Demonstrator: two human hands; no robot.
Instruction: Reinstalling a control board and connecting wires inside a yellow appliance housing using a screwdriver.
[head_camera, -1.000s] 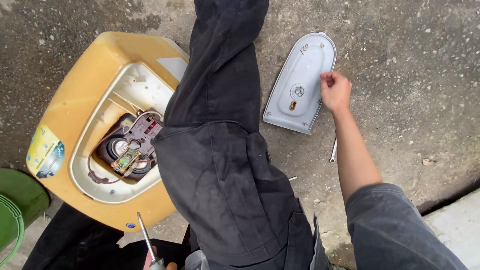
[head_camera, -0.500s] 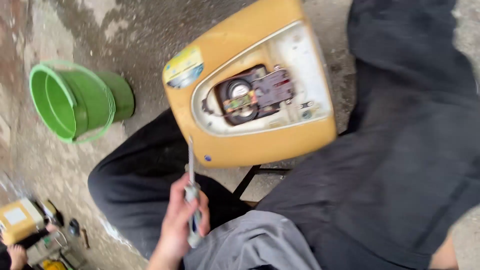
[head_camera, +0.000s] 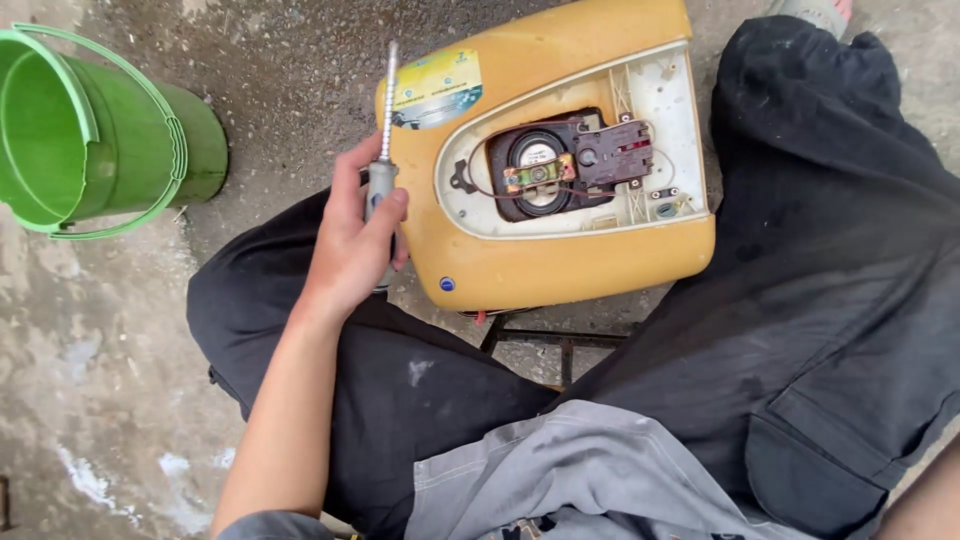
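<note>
Screwdriver (head_camera: 381, 150) upright in the left hand (head_camera: 352, 240), fingers (head_camera: 385, 208) clamped round its grey handle, the metal shaft pointing away from the person; it sits just beside the left edge of the yellow appliance housing (head_camera: 520, 270). The housing lies open on the concrete floor (head_camera: 290, 60) between the black-trousered legs (head_camera: 840, 250), exposing a dark round component with wiring (head_camera: 545, 170); a green bucket (head_camera: 90, 130) stands well to the left; the right hand is out of view.

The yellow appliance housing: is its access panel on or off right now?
Off. The yellow housing shows an open white-edged recess with the dark round component and wiring exposed. The left hand holds a screwdriver beside it.
</note>
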